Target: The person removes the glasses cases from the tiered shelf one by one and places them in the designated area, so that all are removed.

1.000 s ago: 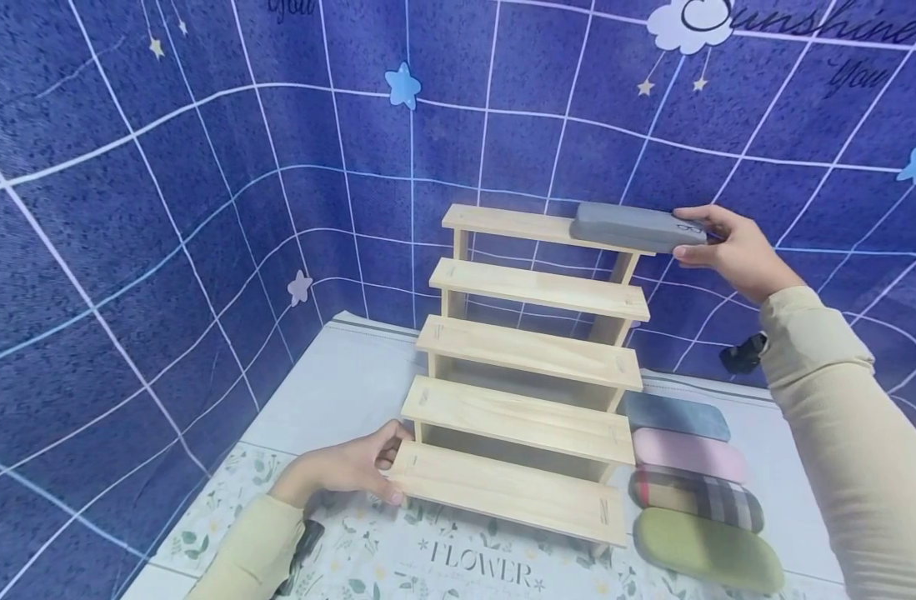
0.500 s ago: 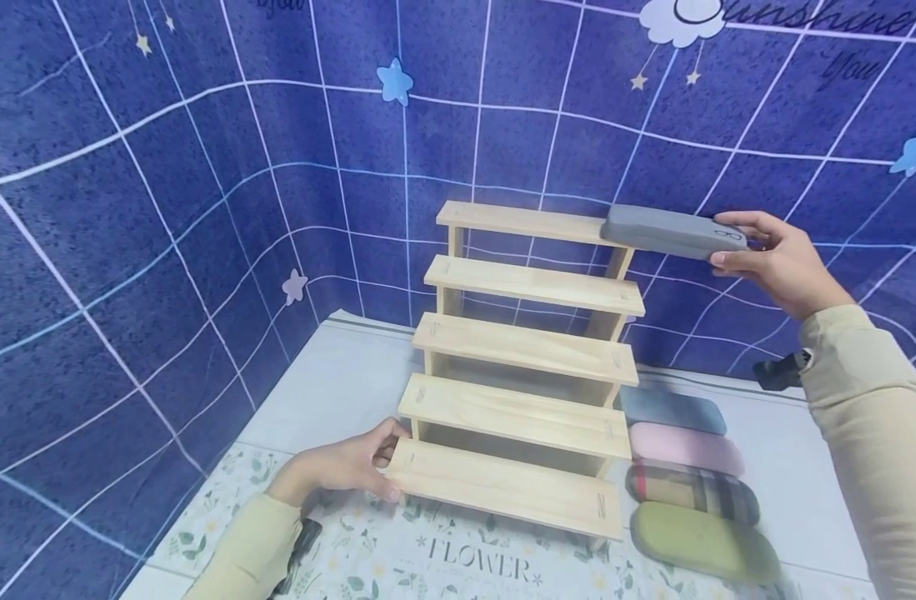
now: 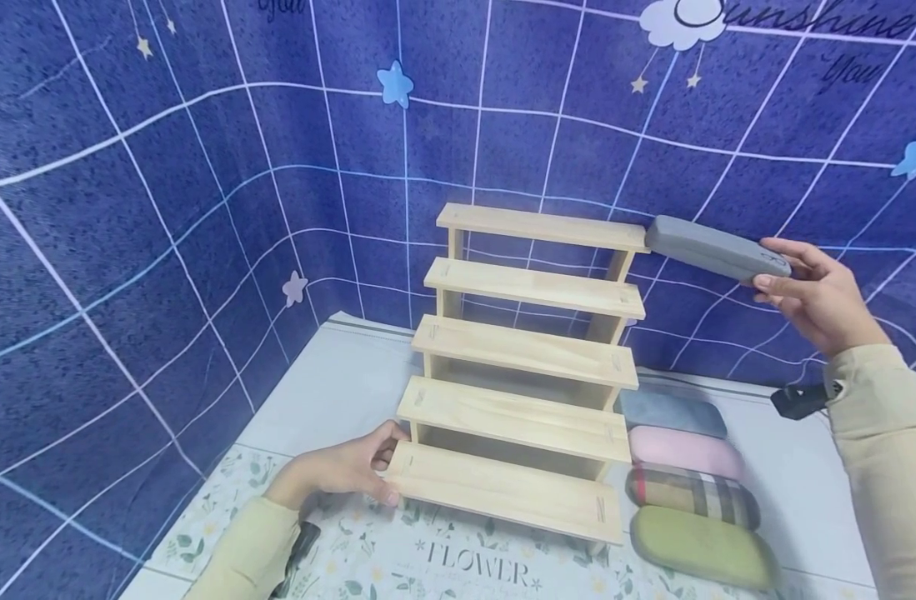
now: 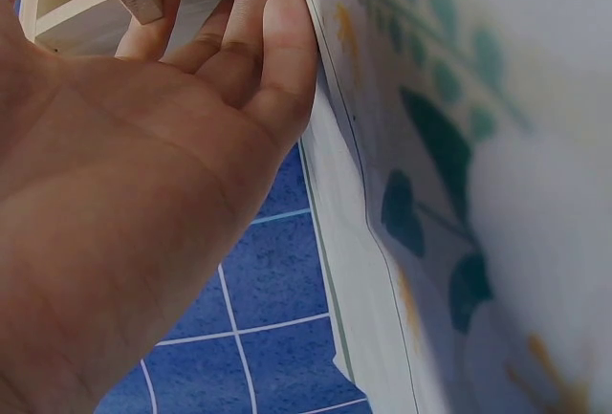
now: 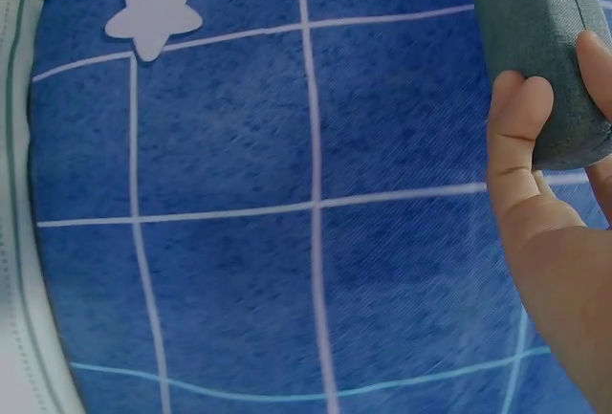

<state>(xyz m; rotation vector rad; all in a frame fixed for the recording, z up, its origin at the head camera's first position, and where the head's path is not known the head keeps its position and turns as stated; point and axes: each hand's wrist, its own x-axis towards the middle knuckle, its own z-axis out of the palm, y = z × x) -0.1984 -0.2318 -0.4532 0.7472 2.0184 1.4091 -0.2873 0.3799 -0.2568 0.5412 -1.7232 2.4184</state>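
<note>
My right hand [image 3: 825,292] pinches one end of a grey glasses case [image 3: 716,247], thumb on the near side and fingers behind. The case is in the air just right of the top step, tilted down toward the hand; whether its far end touches the step, I cannot tell. The right wrist view shows the fabric-like case [image 5: 545,60] between thumb and fingers. At the lower left, my left hand [image 3: 345,467] grips the left end of the bottom step of a wooden stepped rack [image 3: 528,354]. In the left wrist view, the left hand's fingers [image 4: 287,60] curl beside the wood.
Right of the rack lie a blue case [image 3: 675,414], a pink case [image 3: 686,450], a plaid case [image 3: 693,496] and a green case [image 3: 701,546]. A floral cloth [image 3: 337,558] covers the front of the white table. Blue gridded fabric [image 3: 202,167] hangs behind and at left.
My right hand has carried the grey glasses case rightward off the top step, and the case now tilts down toward the hand. My left hand has stayed on the bottom step.
</note>
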